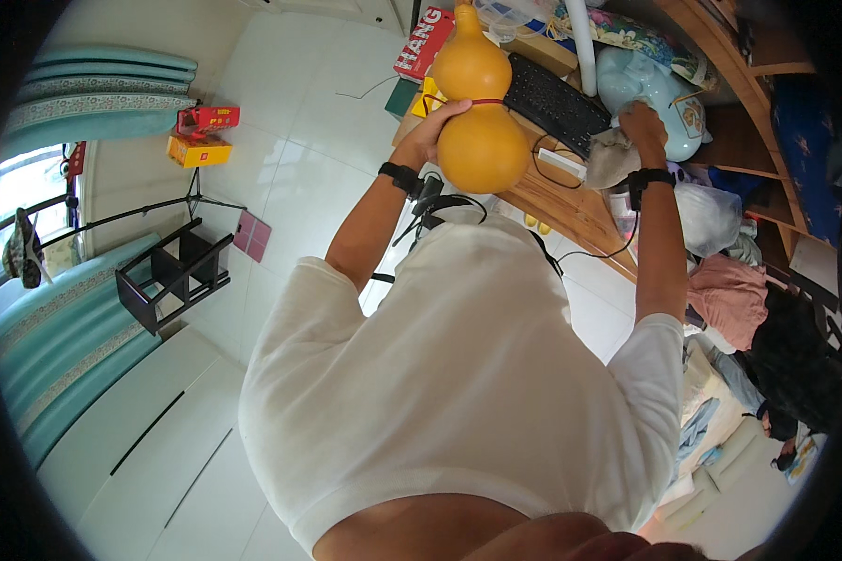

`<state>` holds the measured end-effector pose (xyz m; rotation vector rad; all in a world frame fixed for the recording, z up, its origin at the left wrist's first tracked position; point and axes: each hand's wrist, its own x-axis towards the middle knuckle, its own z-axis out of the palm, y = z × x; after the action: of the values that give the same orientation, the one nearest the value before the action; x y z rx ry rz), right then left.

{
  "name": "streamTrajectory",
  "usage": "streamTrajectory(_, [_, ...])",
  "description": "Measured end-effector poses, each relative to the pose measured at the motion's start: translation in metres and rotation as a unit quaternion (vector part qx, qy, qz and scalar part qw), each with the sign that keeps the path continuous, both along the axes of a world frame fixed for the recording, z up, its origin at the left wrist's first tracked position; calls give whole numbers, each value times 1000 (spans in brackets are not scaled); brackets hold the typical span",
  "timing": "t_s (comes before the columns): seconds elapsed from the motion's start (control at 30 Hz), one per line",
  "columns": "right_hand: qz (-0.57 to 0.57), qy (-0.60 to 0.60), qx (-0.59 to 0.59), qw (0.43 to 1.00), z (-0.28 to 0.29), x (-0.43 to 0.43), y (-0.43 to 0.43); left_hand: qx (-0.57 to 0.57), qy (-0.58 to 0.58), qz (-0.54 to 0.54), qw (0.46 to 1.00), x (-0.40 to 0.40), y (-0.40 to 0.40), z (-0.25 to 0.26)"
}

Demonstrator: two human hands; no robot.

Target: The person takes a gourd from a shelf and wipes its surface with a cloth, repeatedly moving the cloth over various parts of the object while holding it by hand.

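A large yellow bottle gourd (483,151) with a red cord around its waist is gripped at that waist by my left hand (443,126). My right hand (644,126) holds a greyish-beige cloth (612,158), bunched below the fingers. Right behind that hand sits a glossy light-blue ceramic figure (621,73); whether hand and figure touch, I cannot tell. Between my hands a black keyboard (554,102) lies on the wooden desk (568,207). A small white box-shaped item (561,163) and a thin dark cable lie near the cloth.
At the desk's far left stand a red box (424,43) bearing writing and a dark green box (401,98). A white tube (581,45) rises beyond the keyboard. Wooden shelves (737,144) and a white plastic bag (707,217) are on the right. A black stool (175,273) stands far left.
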<state>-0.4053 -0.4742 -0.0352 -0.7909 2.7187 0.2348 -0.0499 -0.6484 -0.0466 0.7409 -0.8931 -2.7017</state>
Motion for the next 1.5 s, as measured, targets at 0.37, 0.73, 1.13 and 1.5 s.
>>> streamTrajectory(0.37, [6, -17, 17, 1000, -26, -2, 19, 147, 140, 24, 979, 34, -18, -49])
streamTrajectory(0.73, [64, -20, -250, 966, -42, -52, 49, 93, -5, -25, 995, 57, 12, -54])
streamTrajectory(1.13, [-143, 32, -436, 888, -67, 0, 49, -44, -38, 41, 997, 25, 19, -54])
streamTrajectory(1.5, [-222, -18, -213, 951, -30, -23, 5, -198, -90, 4, 976, -5, 29, -33])
